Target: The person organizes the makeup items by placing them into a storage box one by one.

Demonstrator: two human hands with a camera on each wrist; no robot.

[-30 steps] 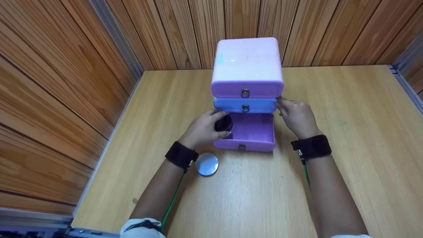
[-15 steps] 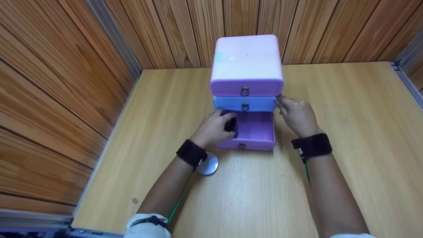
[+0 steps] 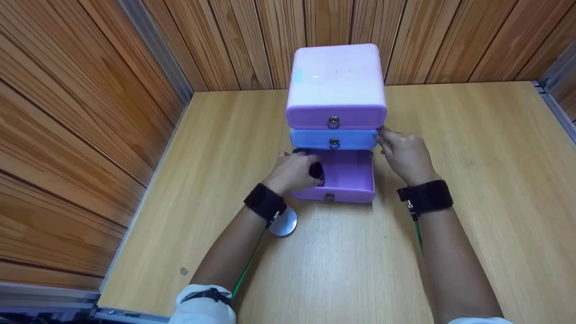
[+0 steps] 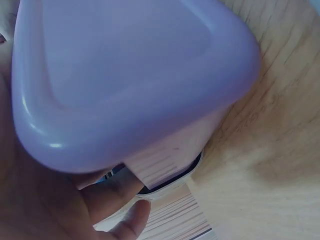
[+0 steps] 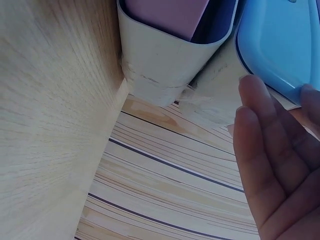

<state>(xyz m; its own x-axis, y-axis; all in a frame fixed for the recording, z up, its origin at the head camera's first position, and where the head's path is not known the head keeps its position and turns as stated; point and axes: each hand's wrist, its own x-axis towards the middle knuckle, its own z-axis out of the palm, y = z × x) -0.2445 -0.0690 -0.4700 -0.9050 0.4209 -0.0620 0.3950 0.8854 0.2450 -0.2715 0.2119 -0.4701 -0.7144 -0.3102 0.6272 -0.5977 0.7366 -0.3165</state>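
My left hand (image 3: 292,173) grips a dark round object (image 3: 317,172) inside the left part of the pulled-out purple drawer (image 3: 355,196). Most of that object is covered by the hand; its kind does not show. In the left wrist view the purple drawer front (image 4: 130,75) fills much of the picture, with fingers curling past its edge. My right hand (image 3: 407,155) touches the right edge of the blue drawer (image 3: 355,140), its fingers fairly straight. In the right wrist view fingertips lie along the corner of the blue drawer (image 5: 285,45).
A pink top box with a purple front (image 3: 335,76) stands above the blue drawer. A shiny silver disc (image 3: 285,223) lies on the wooden table (image 3: 342,265), partly under my left wrist. Wood-panelled walls (image 3: 238,45) rise behind and at the left.
My left hand has moved right and slightly farther into the purple drawer with the dark round object. The left wrist now partly covers the silver disc. My right hand stays at the blue drawer.
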